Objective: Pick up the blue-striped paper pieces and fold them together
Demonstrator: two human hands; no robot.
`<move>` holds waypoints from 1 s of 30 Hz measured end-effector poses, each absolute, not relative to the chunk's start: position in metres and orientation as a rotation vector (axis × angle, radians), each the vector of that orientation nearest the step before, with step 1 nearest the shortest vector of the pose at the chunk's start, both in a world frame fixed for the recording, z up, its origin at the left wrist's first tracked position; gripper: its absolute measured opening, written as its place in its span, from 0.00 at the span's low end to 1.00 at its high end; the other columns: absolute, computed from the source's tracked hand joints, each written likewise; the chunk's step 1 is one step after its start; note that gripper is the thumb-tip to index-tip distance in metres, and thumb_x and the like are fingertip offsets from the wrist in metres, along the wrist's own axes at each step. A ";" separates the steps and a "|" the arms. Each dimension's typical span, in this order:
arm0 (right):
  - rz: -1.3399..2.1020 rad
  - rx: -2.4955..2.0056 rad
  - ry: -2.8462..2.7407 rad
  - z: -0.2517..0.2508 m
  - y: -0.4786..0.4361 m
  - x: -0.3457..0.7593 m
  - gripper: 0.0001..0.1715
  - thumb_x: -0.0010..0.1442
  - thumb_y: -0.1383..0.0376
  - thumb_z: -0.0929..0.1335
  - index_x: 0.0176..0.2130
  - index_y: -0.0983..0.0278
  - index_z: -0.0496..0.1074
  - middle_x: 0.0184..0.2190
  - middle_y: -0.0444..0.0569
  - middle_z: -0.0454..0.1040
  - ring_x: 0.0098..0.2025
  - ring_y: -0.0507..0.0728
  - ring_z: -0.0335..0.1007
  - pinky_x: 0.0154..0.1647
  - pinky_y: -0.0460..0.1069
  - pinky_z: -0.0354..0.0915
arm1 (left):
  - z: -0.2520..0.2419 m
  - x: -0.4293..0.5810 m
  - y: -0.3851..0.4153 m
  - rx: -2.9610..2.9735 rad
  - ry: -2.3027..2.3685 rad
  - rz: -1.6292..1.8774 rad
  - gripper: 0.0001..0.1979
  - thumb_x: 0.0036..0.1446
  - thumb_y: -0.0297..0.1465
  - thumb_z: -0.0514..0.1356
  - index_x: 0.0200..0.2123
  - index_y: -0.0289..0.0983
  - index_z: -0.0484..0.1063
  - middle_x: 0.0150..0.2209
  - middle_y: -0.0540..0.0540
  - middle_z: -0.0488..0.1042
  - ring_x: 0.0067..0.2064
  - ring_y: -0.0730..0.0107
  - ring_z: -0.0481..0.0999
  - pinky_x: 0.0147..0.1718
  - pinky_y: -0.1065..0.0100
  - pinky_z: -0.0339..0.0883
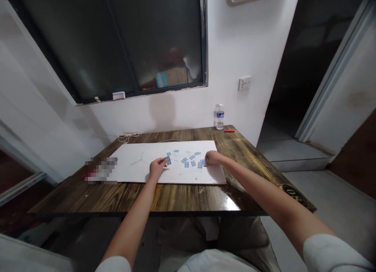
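A white board (pixel 141 148) lies on the dark wooden table, with several small flat blue-and-white striped pieces (pixel 193 163) scattered over its right half. My left hand (pixel 157 169) is closed in a pinch, holding a small dark-blue striped piece (pixel 168 161) just above the board. At the right end of the scatter, my right hand (pixel 214 158) has its fingers pinched together on a small blue-and-white piece (pixel 203 163), beside a close cluster of others. Its fingertips are partly hidden by the hand. Thin dark lines (pixel 141 159) mark the board's left half.
A plastic bottle (pixel 219 117) and a red pen (pixel 229 131) stand and lie at the wooden table's (pixel 182 197) back right. A white cable (pixel 128 136) is coiled at the back left. A blurred-out item (pixel 101 170) covers the board's left end. Behind is a wall with a window.
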State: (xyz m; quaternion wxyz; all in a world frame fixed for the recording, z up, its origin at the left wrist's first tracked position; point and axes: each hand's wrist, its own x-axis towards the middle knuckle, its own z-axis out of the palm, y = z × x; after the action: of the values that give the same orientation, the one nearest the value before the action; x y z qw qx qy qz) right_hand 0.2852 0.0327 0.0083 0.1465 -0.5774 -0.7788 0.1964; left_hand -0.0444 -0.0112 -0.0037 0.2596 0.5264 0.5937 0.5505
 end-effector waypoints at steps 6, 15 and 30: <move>0.568 -1.621 -2.244 0.016 0.032 0.285 0.07 0.41 0.68 0.77 0.26 0.63 0.79 0.25 0.45 0.78 0.30 0.54 0.72 0.28 0.44 0.60 | -0.005 -0.044 -0.011 1.408 1.605 1.485 0.23 0.36 0.48 0.70 0.30 0.35 0.79 0.24 0.47 0.78 0.26 0.68 0.76 0.28 0.68 0.70; 0.567 -1.439 -2.251 0.039 0.037 0.265 0.04 0.44 0.69 0.76 0.25 0.63 0.79 0.25 0.44 0.79 0.30 0.53 0.73 0.30 0.44 0.60 | -0.005 -0.041 -0.011 1.378 1.566 1.494 0.23 0.34 0.47 0.70 0.29 0.34 0.79 0.23 0.47 0.78 0.24 0.68 0.75 0.27 0.66 0.70; 0.625 -1.129 -2.248 0.063 0.026 0.168 0.06 0.47 0.69 0.76 0.29 0.63 0.78 0.27 0.43 0.79 0.30 0.51 0.72 0.31 0.43 0.61 | -0.007 -0.040 -0.014 1.381 1.527 1.501 0.21 0.37 0.45 0.70 0.29 0.34 0.79 0.23 0.47 0.78 0.24 0.69 0.75 0.28 0.68 0.69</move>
State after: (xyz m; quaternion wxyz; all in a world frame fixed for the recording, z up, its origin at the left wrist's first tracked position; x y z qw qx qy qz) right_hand 0.1683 0.0262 0.0630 0.2711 -0.4192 -0.8348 0.2322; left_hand -0.0401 -0.0142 -0.0067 0.2924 0.5184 0.5730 0.5635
